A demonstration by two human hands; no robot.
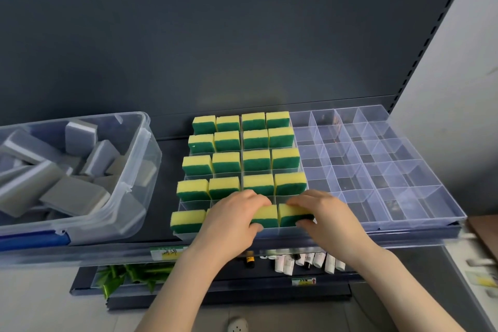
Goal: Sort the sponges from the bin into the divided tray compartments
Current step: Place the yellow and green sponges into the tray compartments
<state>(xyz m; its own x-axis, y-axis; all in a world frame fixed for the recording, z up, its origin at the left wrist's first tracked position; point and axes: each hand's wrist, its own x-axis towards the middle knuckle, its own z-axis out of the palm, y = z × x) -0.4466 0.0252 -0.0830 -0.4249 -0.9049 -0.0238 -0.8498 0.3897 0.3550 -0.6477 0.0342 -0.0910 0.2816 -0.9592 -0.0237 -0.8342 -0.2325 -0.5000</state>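
On my feed the clear plastic bin (140, 159) sits at nine o'clock on the dark shelf (167, 170), holding a loose jumble of gray sponges (80, 133) that lie tilted against one another. Below its near edge, around seven o'clock, a lower shelf carries some green leaves (126, 275), and a paper label (168, 253) is fixed to the upper shelf's front rail. At three o'clock of the bin, just beside it, stands the divided tray (377, 164). Its left four columns are filled with yellow-and-green sponges (256, 160), each standing on edge with the yellow layer up, one to a compartment, in rows running back toward twelve o'clock. In the nearest row, at six o'clock of that block, my left grip (231, 221) is closed on the third sponge (265, 214), fingers curled over its yellow top and thumb against its near green face. The left grip also hides most of the second compartment in that row. Immediately at three o'clock of it, my right grip (326, 215) pinches the fourth sponge (292, 214) the same way, fingers over the top, thumb on the green side. The two held sponges stand touching side by side in the tray's front row. Farther toward three o'clock the tray's clear walls show the dark shelf through them. Beneath my right wrist, on the lower shelf, stands a row of small tubes and bottles (304, 261).
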